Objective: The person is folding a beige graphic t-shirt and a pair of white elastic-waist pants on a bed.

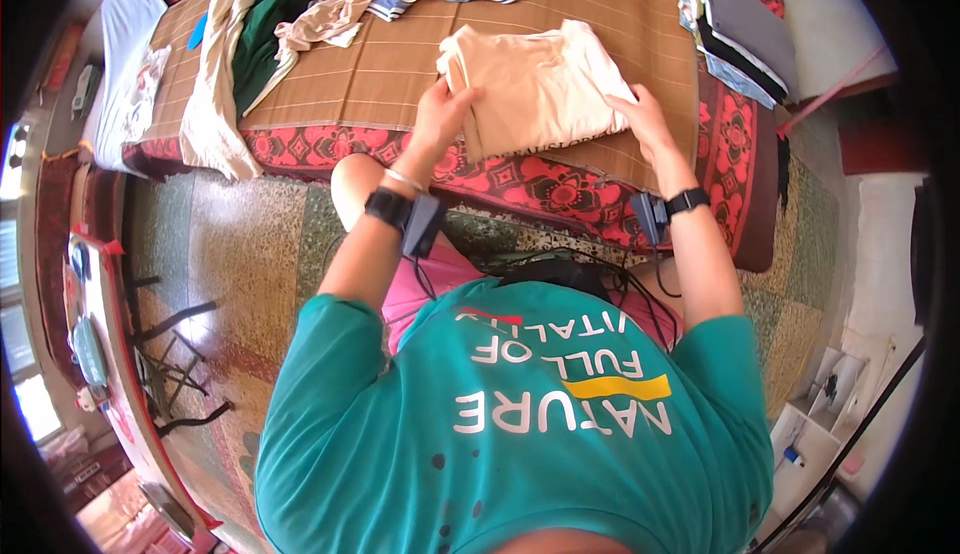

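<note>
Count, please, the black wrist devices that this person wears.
2: left device on the wrist of the left hand, right device on the wrist of the right hand. Neither is hidden.

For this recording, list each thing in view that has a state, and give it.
Brown mat: spread out
Cream shirt: folded into a rough rectangle, on the mat
Left hand: holding the shirt's left edge, thumb on top
Right hand: holding its right edge
Green garment: crumpled, unfolded
Long cream garment: loose, trailing over the mat's edge
Clothes stack: folded, piled
</note>
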